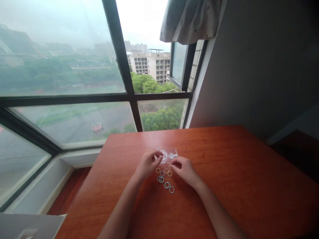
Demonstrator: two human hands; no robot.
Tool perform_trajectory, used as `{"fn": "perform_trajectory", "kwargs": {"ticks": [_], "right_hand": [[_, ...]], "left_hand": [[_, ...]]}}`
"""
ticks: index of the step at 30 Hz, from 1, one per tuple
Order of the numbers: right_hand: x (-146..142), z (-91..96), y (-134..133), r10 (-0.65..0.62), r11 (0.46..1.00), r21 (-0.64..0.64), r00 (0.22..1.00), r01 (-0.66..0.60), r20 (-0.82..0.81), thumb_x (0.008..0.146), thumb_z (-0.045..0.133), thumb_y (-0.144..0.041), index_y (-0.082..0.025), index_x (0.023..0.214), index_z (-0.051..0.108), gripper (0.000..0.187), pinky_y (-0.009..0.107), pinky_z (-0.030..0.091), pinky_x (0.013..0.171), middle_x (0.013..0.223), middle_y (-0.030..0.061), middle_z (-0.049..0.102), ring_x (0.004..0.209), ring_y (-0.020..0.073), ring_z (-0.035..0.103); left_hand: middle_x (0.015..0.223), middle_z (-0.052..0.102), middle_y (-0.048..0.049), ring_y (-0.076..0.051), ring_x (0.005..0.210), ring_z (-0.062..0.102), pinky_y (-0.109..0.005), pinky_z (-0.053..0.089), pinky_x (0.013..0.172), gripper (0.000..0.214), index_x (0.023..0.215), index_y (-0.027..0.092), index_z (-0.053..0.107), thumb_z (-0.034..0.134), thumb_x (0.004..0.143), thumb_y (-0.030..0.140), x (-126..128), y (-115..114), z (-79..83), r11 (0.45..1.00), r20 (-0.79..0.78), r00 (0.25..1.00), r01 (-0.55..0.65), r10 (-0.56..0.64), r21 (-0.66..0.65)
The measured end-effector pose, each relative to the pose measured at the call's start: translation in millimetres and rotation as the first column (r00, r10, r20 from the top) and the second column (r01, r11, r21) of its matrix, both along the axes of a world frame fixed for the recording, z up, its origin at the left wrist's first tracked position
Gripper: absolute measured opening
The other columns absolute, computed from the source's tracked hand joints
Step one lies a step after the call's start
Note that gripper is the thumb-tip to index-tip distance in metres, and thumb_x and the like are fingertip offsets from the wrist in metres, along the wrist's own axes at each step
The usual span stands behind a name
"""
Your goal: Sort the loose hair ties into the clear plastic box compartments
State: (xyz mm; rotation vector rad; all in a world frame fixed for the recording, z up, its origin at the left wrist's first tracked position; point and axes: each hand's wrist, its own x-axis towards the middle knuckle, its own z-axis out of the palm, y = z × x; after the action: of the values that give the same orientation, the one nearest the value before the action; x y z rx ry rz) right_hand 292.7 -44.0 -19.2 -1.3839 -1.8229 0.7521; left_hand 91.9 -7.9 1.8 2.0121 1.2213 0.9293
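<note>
On the reddish wooden counter (224, 172), a small clear packet (170, 154) lies flat just beyond both hands. Its long axis runs left to right across the counter, with the right end tipped slightly away from the person. The left hand (147, 163) rests on the counter with the thumb and forefinger pinched together on the packet's left edge, the other fingers curled in. The right hand (183, 168) sits just right of centre, fingers bent and fingertips (172, 166) drawn together close to the packet's near edge and the nearest ring. Whether they grip a ring is too small to tell.

Between the two hands a loose cluster of small pale rings (164, 179) lies flat on the wood. The scatter trails from near the packet towards the person, drifting slightly right, and some rings touch or overlap.

Behind the counter a dark-framed window (124, 66) shows trees and buildings, and a grey curtain (190, 20) is bunched at the top
</note>
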Motion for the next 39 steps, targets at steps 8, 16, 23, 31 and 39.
{"fn": "perform_trajectory", "kwargs": {"ticks": [8, 16, 23, 31, 39], "right_hand": [[1.0, 0.7, 0.6, -0.106, 0.992, 0.062, 0.991, 0.112, -0.086, 0.083, 0.062, -0.029, -0.019, 0.078, 0.066, 0.012, 0.024, 0.042, 0.057, 0.072, 0.0018, 0.065, 0.062, 0.0140, 0.055], [2.6, -0.8, 1.3, -0.069, 0.997, 0.032, 0.996, 0.071, -0.063, 0.081, 0.062, -0.021, -0.019, 0.079, 0.067, 0.006, 0.023, 0.042, 0.058, 0.075, 0.0013, 0.066, 0.062, 0.0134, 0.055], [4.7, -2.1, -2.9, 0.070, 0.997, -0.033, 0.988, -0.066, 0.139, 0.078, 0.063, -0.016, -0.020, 0.074, 0.069, 0.008, 0.024, 0.042, 0.066, 0.073, 0.0001, 0.066, 0.070, 0.0145, 0.058], [2.7, -1.2, -8.0, 0.115, 0.992, -0.083, 0.970, -0.100, 0.213, 0.075, 0.065, -0.016, -0.021, 0.072, 0.068, 0.006, 0.023, 0.039, 0.064, 0.074, -0.0005, 0.067, 0.069, 0.0140, 0.058], [0.7, 3.4, -10.2, 0.123, 0.989, -0.115, 0.947, -0.092, 0.296, 0.075, 0.062, -0.016, -0.021, 0.071, 0.066, 0.007, 0.023, 0.035, 0.061, 0.074, -0.0005, 0.066, 0.069, 0.0140, 0.057]], "left_hand": [[0.074, 0.061, -0.0018, -0.009, 0.058, 0.043, -0.019, 0.036, 0.054, 0.018, 0.088, 0.017, 0.071, 0.057, 0.084, 0.029, 16.7, -10.5, 8.4, 0.984, 0.008, 0.985, 0.173, -0.173, -0.046], [0.072, 0.062, -0.0010, -0.010, 0.059, 0.047, -0.021, 0.039, 0.057, 0.012, 0.079, 0.017, 0.066, 0.056, 0.081, 0.022, 11.3, -2.6, -3.4, 0.997, -0.001, 0.999, -0.035, 0.035, 0.064], [0.073, 0.064, -0.0009, -0.011, 0.060, 0.050, -0.022, 0.038, 0.056, 0.013, 0.081, 0.018, 0.067, 0.056, 0.081, 0.025, -1.5, 8.4, -12.6, 0.958, -0.067, 0.960, -0.264, 0.273, 0.109], [0.075, 0.064, -0.0004, -0.012, 0.062, 0.053, -0.022, 0.038, 0.057, 0.012, 0.082, 0.020, 0.068, 0.058, 0.081, 0.025, 2.6, 15.1, -18.0, 0.951, -0.140, 0.946, -0.273, 0.293, 0.147], [0.076, 0.064, 0.0000, -0.011, 0.062, 0.053, -0.022, 0.038, 0.058, 0.012, 0.084, 0.020, 0.068, 0.059, 0.082, 0.027, 1.6, 14.5, -15.7, 0.946, -0.134, 0.940, -0.297, 0.313, 0.131]]}}
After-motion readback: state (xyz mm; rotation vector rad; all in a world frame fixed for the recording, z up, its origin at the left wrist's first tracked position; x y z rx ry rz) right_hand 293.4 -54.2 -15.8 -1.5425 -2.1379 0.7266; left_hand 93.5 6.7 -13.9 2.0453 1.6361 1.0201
